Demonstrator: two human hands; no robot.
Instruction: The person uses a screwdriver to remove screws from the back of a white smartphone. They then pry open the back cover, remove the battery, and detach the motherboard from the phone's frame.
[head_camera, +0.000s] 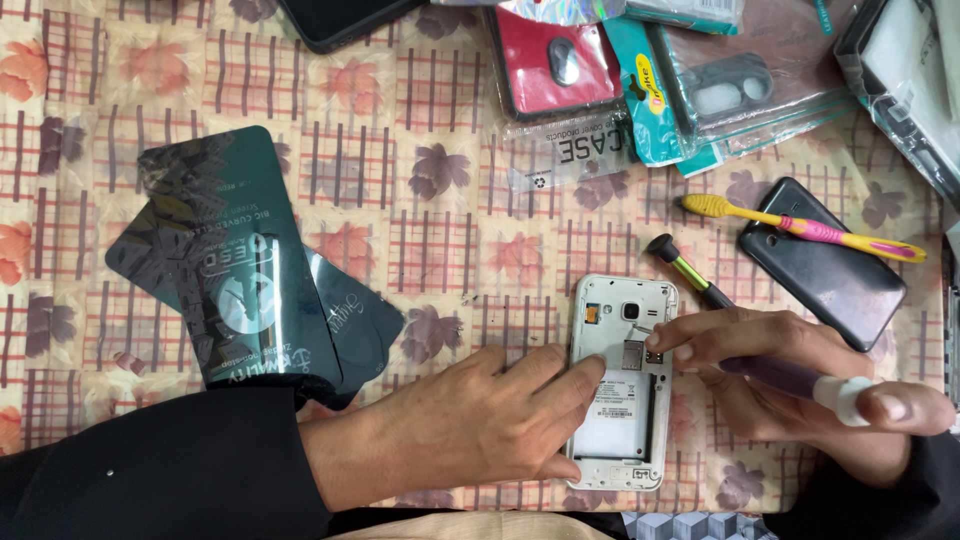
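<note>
Covering the table, a leaf-patterned checked cloth (450, 230), your left hand (480, 425) pressing the opened white phone (622, 380), right hand (790, 375) clamped on a purple-handled tool (780, 378), its tip hidden under your fingers, packaged cases (640, 70) cut off above.

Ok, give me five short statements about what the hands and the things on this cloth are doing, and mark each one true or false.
1. The left hand rests on the white, back-open phone. True.
2. The right hand holds a purple-handled tool with a white end. True.
3. The yellow and pink toothbrush lies across the white phone. False: it lies across the black phone back cover to the right.
4. The dark green glossy packets lie left of the white phone. True.
5. The red phone case in clear wrap sits under the left hand. False: it lies at the far edge of the leaf-patterned checked cloth.
</note>
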